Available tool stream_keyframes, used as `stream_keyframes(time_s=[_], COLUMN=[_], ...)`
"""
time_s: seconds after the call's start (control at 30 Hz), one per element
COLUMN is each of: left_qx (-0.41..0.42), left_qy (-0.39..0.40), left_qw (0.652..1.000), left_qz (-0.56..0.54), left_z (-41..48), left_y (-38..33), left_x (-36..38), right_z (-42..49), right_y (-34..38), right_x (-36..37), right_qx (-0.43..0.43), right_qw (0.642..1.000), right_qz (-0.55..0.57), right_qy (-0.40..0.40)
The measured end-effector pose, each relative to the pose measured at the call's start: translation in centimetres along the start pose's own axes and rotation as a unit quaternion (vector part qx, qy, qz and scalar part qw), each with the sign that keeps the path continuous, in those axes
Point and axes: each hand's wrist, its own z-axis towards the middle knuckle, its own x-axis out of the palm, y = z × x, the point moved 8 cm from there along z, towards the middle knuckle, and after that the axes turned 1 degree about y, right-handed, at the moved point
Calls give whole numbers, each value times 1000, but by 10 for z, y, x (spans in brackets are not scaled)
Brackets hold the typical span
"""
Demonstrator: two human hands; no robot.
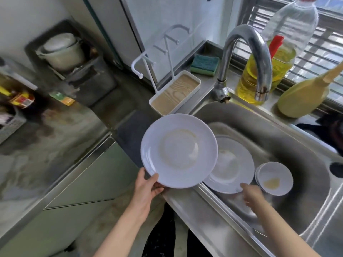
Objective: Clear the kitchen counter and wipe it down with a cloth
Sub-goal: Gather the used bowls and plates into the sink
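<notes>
A white plate point(179, 151) is held face up and roughly level above the left edge of the steel sink point(289, 138), partly over the basin. Being round, it has no long axis; its soiled hollow faces the camera. It is clamped at its near-left rim by the left hand point(148, 188), with the thumb laid over the top of the rim and the fingers curled beneath.

A second plate point(230, 164) lies face up in the basin, its left part hidden under the held one. The right hand point(250, 193) is seen at the near rim of this second plate, but it is blurred, so it cannot be told whether the rim is gripped or only touched. Just right of it, 2 or more small bowls point(274, 179) are stacked in the basin, with a yellowish smear in the top one.

The stained surface point(46, 145) stretches away to the left. A tap point(246, 58) arches over the basin, and a green sponge point(204, 64) lies behind it.
</notes>
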Motion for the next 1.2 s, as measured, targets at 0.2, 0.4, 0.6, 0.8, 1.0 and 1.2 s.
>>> stream_keyframes(time_s=[0.2,0.4,0.6,0.8,1.0,1.2], left_qx=[-7,-12,-32,205,150,159], left_qy=[21,48,95,23,46,44], left_qw=[1000,999,987,795,732,701], left_qz=[-2,13,126,570,663,693], left_z=[1,6,17,32,42,47], left_y=[-1,1,6,2,30,37], left_x=[26,49,72,80,77,75], right_z=[-88,-136,-120,-95,-61,-36], right_y=[99,117,84,53,25,8], right_x=[-3,-4,-8,-35,-49,-30], right_qx=[-170,-215,-137,-91,-59,-25], right_qw=[955,929,932,929,946,959], right_qz=[219,245,300,358,317,276], right_qy=[110,174,151,37,-44,-54])
